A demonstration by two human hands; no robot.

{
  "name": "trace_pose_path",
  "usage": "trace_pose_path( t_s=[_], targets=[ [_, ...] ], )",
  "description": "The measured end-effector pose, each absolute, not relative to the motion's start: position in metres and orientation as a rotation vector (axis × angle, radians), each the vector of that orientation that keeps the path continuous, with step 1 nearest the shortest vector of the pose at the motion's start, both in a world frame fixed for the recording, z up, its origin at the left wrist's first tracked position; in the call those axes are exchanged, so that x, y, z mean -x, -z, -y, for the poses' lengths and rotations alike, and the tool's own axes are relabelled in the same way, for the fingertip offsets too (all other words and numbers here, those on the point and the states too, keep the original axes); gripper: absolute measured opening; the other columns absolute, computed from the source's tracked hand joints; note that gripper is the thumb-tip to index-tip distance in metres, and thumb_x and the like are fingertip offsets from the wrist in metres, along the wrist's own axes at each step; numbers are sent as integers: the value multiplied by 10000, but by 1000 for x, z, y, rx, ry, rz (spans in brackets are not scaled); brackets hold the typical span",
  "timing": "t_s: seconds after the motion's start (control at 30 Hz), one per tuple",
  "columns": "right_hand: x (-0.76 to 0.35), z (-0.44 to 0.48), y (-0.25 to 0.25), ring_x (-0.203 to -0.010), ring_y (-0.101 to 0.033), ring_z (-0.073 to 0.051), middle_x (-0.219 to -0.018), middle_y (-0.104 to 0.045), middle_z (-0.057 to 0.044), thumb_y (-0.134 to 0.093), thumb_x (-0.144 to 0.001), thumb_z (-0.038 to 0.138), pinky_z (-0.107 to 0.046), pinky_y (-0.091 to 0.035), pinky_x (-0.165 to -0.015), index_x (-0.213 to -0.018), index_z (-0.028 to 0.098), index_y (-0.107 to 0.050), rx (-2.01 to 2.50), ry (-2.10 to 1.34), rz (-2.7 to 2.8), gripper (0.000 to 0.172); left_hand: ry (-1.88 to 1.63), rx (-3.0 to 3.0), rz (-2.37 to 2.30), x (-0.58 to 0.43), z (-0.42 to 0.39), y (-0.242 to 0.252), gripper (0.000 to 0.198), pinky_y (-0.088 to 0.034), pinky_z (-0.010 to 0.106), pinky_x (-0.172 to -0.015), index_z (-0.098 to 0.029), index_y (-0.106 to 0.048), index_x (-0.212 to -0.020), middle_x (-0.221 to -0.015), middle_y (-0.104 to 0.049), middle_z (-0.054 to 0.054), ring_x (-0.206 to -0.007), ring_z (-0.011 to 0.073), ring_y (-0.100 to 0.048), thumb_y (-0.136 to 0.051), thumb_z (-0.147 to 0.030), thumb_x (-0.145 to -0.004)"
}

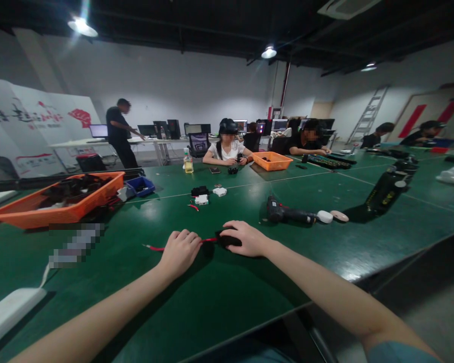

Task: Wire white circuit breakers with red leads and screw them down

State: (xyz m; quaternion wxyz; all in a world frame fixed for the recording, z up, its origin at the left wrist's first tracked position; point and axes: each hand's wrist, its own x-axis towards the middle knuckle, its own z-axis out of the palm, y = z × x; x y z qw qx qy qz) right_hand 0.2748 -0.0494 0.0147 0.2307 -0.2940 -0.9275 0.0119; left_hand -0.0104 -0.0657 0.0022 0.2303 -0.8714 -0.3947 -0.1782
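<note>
- Nearest the camera, at the lower left, a white power strip (8, 312) lies flat on the green table (219, 297), close to its front edge.
- Both bare forearms reach forward over the table, and the hands rest on its surface side by side, a little apart.
- The left hand (180, 251) is curled into a loose fist around a red wire (155, 248). One end of the wire sticks out to the left along the tabletop, and the rest runs right towards the other hand.
- The right hand (248, 238) is cupped over a small black part (227, 239), its fingers bent down around it and pressing it to the table.
- The wire seems to meet the black part, though the fingers hide the join.
- Just beyond the right hand lies a dark power drill (287, 216) on its side, with two pale round discs (325, 217) beside its tip.
- To the left sits an orange basket (60, 212) of dark parts, with a blue bin (140, 185) behind it.
- Mid-table there are small white and black parts (202, 199), well apart from the hands.
- Farther off stand a bottle (188, 162) and an orange tray (273, 161).
- A seated person in a white top (227, 150) has both hands on the far edge of the table.
- Another person (119, 133) stands by the desks at the back.
</note>
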Motion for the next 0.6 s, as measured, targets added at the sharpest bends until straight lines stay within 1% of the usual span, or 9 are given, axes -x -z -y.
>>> trace_pose_path(
  t_s=[0.17, 0.6],
  targets=[
    [-275, 51, -17, -1218, -547, -264, -1314, -569, -130, -685, -868, 311, -454, -451, -1030, -1205, 212, -654, 804, -10, 2565, 353, 489, 2399, 1089, 9, 67, -4, 228, -341, 381, -763, -211, -672, -962, -965, -700, 61, -898, 214, -567, -451, -249, -996],
    [-273, 53, -19, -1177, -571, -259, -1280, -589, -131, -656, -887, 315, -431, -482, -989, -1191, 187, -641, 799, 86, 2608, 330, 473, 2388, 1101, 9, 68, -4, 224, -344, 379, -766, -209, -669, -938, -946, -696, 59, -897, 216, -569, -460, -265, -994]
  ],
)
